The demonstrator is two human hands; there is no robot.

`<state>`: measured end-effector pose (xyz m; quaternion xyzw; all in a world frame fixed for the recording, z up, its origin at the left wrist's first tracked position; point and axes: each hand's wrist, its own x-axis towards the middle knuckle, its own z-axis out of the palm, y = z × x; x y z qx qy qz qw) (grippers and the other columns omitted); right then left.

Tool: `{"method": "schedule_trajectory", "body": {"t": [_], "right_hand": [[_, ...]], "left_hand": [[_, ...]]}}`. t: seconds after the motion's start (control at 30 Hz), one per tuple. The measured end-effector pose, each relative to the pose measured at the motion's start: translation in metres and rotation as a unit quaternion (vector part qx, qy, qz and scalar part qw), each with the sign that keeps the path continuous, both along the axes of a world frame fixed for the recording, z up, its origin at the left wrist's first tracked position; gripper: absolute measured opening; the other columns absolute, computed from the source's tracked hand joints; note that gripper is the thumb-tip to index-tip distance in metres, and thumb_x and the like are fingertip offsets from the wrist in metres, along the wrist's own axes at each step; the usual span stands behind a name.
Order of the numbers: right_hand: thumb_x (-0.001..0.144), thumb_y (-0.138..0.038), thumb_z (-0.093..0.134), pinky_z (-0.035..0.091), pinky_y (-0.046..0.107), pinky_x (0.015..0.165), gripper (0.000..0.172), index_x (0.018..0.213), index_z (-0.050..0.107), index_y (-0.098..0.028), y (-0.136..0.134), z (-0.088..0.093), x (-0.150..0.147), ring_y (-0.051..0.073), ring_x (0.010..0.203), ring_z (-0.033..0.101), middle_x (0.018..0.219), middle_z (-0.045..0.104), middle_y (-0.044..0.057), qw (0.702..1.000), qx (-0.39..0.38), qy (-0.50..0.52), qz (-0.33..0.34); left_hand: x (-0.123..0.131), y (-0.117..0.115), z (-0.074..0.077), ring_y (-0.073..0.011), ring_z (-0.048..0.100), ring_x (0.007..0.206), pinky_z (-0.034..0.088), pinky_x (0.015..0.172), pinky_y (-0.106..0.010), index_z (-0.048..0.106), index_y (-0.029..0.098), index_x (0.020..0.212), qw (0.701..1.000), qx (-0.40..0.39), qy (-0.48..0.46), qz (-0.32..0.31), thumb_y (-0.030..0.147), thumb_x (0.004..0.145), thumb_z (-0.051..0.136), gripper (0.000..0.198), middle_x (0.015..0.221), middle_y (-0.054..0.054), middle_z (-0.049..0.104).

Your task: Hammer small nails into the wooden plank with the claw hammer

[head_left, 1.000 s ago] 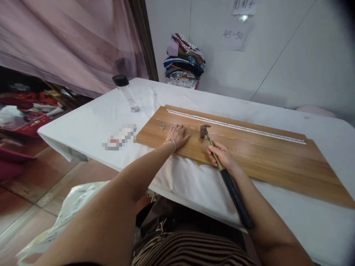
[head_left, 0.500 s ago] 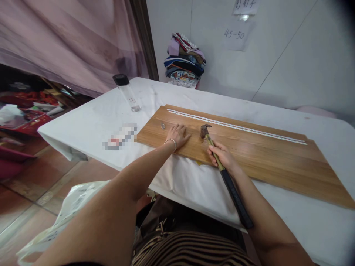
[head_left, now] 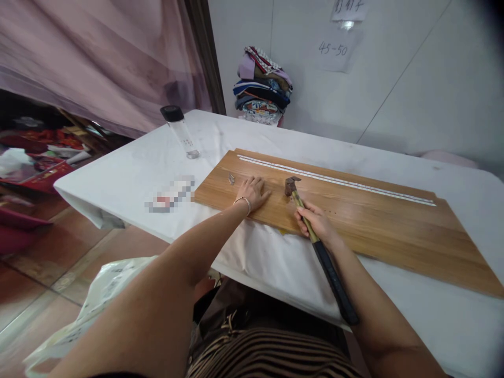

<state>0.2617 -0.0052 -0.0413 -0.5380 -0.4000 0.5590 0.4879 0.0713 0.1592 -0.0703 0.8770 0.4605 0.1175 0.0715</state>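
The right hand (head_left: pixel 319 223) grips the hammer (head_left: pixel 329 270), which slants lengthwise from over the wooden board (head_left: pixel 386 226) past its near edge, the left hand (head_left: pixel 252 193) spread flat on the board's left part.

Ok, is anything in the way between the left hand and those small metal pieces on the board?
Nothing visible: only bare wood of the board separates the left hand from the small metal pieces. The hammer, in the right hand, is on the left hand's other side.
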Motion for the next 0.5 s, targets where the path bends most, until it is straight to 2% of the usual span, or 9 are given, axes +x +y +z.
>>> {"method": "schedule_trajectory", "body": {"t": [0.13, 0.33, 0.5], "right_hand": [[0.075, -0.059, 0.078, 0.031, 0.019, 0.031, 0.044, 0.077, 0.051, -0.025, 0.0006, -0.0020, 0.0008, 0.007, 0.035, 0.039, 0.051, 0.050, -0.008, 1.000, 0.002, -0.002, 0.005], [0.074, -0.057, 0.080, 0.032, 0.019, 0.031, 0.044, 0.081, 0.051, -0.025, 0.0004, -0.0020, 0.0005, 0.006, 0.036, 0.041, 0.061, 0.056, -0.008, 1.000, 0.003, 0.011, -0.010], [0.074, -0.059, 0.079, 0.030, 0.019, 0.031, 0.045, 0.077, 0.050, -0.025, 0.0002, -0.0013, 0.0003, 0.006, 0.034, 0.039, 0.053, 0.049, -0.009, 1.000, -0.001, 0.008, 0.000]], "left_hand": [[0.0001, 0.0005, -0.0006, -0.0320, 0.054, 0.140, 0.039, 0.123, -0.046, 0.070, 0.023, 0.131, 1.000, 0.005, 0.007, 0.001, 0.049, 0.103, 0.057, 0.040, 0.147, -0.010, 0.067], [0.0001, 0.0002, -0.0003, -0.0317, 0.054, 0.140, 0.038, 0.123, -0.046, 0.070, 0.022, 0.130, 1.000, 0.005, 0.007, -0.001, 0.048, 0.103, 0.057, 0.040, 0.148, -0.012, 0.067], [0.0000, 0.0000, -0.0003, -0.0318, 0.054, 0.141, 0.039, 0.123, -0.046, 0.070, 0.021, 0.130, 1.000, 0.002, 0.003, 0.002, 0.047, 0.103, 0.057, 0.039, 0.148, -0.012, 0.066]]}}
